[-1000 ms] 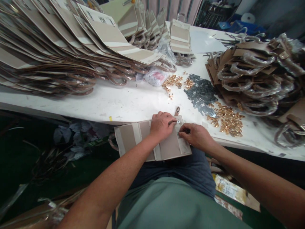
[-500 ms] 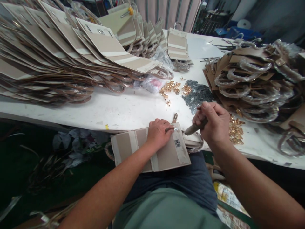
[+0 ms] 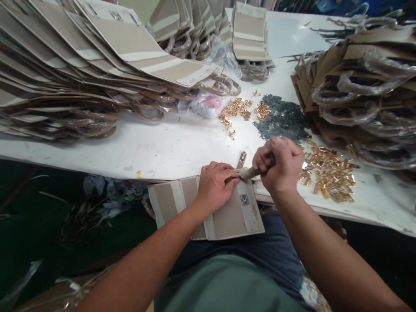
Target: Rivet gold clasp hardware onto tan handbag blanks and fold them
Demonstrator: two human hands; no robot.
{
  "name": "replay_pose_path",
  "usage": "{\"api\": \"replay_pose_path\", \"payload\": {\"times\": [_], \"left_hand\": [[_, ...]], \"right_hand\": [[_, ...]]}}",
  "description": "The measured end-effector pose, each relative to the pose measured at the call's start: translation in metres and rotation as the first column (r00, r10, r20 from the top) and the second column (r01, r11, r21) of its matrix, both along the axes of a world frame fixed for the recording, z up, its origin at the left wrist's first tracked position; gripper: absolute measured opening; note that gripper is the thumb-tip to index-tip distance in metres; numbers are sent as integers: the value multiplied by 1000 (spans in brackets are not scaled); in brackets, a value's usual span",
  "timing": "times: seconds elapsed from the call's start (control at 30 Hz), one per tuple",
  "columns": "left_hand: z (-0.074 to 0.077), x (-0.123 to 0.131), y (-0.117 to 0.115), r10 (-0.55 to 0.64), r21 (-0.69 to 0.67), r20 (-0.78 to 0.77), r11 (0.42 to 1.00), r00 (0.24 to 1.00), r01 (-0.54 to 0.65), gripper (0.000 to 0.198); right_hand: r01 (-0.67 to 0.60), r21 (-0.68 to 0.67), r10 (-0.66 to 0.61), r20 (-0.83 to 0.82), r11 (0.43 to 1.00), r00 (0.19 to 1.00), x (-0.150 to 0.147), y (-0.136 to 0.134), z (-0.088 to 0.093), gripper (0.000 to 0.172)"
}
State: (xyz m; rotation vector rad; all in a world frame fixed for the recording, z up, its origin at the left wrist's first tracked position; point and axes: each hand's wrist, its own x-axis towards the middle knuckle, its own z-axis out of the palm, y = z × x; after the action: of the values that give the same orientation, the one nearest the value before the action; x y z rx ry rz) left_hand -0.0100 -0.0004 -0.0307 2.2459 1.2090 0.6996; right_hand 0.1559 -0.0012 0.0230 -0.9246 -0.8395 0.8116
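Note:
A beige panelled handbag piece (image 3: 224, 223) lies opened flat across my lap and the table's front edge. My left hand (image 3: 216, 184) presses down on it, fingers bent and bunched near its upper right corner. Whatever sits under those fingertips is hidden. My right hand (image 3: 281, 164) is closed in a fist round a thick, greyish-brown rod-like tool (image 3: 249, 173), whose end meets the piece beside my left fingertips. A square metal fitting (image 3: 244, 199) shows below that spot. Just past the top edge, a small strap with a metal end (image 3: 242, 158) sticks out.
Stacked beige bag pieces (image 3: 130, 47) with wrapped handles fill the left; a brown bag pile (image 3: 357, 86) stands right. Small gold fittings (image 3: 237, 108), dark flat metal pieces (image 3: 282, 117) and a larger gold heap (image 3: 334, 173) lie on the white table (image 3: 162, 147).
My right hand has moved left and brought the tool's end onto the bag piece beside my left fingers. My left hand stays on the piece. The view has tilted down.

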Motion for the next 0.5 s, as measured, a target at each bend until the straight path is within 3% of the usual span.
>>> {"api": "replay_pose_path", "payload": {"times": [0.13,0.2,0.3,0.4,0.5], "left_hand": [[3,0,2,12,-9,-22,1000,1000,-12,10],[7,-3,4,27,-21,-71,999,997,-28,18],[17,-9,11,3,-56,-199,998,980,-15,29],[30,-13,21,-48,-179,-322,984,946,-11,31],[40,-7,35,-103,-321,-425,946,899,-43,47]], "right_hand": [[-130,-68,146,375,989,916,-17,-3,8,47],[-166,-79,184,478,983,859,-20,-5,12,47],[-159,-93,184,490,983,852,-17,-9,12,46],[-170,-132,212,443,976,871,-12,-16,8,46],[-174,-172,228,372,970,900,-11,-22,0,47]]}}
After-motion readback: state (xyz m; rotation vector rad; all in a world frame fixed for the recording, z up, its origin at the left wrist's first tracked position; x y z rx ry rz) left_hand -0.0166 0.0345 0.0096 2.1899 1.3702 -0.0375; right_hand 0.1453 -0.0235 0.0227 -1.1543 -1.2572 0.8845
